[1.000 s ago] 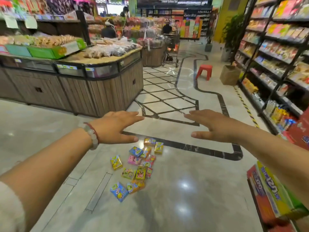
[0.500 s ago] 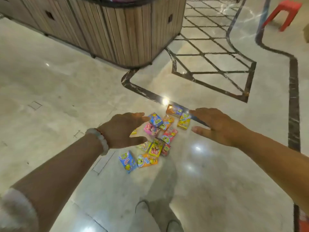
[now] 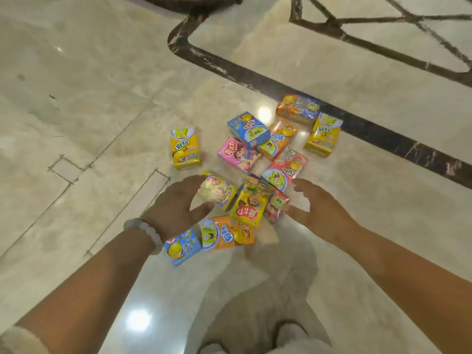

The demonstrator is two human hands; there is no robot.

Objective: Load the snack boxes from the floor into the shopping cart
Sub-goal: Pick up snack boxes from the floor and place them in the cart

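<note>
scene: a glossy marble floor (image 3: 97,80) is seen from above, crossed by a dark inlay band (image 3: 383,131) from upper centre to right edge.
snack boxes: a loose pile of small colourful snack boxes (image 3: 251,159) is spread on the floor at frame centre, some overlapping, none lifted.
outliers: a yellow box (image 3: 184,148) is set apart at the left of the pile; a second yellow box (image 3: 323,135) lies at the upper right, just beside the band; an orange-blue box (image 3: 297,107) sits above it, touching the band.
near edge: a blue box (image 3: 182,247) and an orange box (image 3: 227,233) lie side by side at the lower edge of the pile.
left hand: left hand (image 3: 173,206) is held low at the pile's lower left, fingers spread wide and lightly curved, thumb close to a pale round-printed box (image 3: 215,192); contact cannot be told because of blur.
right hand: right hand (image 3: 319,208) is held at the pile's lower right, fingers open and relaxed, nothing gripped; thumb tip is just beside a small red box (image 3: 275,204).
between hands: a yellow-red box (image 3: 250,203) lies tilted on its neighbours.
wrist: a pale bead bracelet (image 3: 150,232) is worn on the left wrist.
bottom of frame: light trousers and dark shoes (image 3: 288,333) are seen below the forearms.
cart: not visible.
</note>
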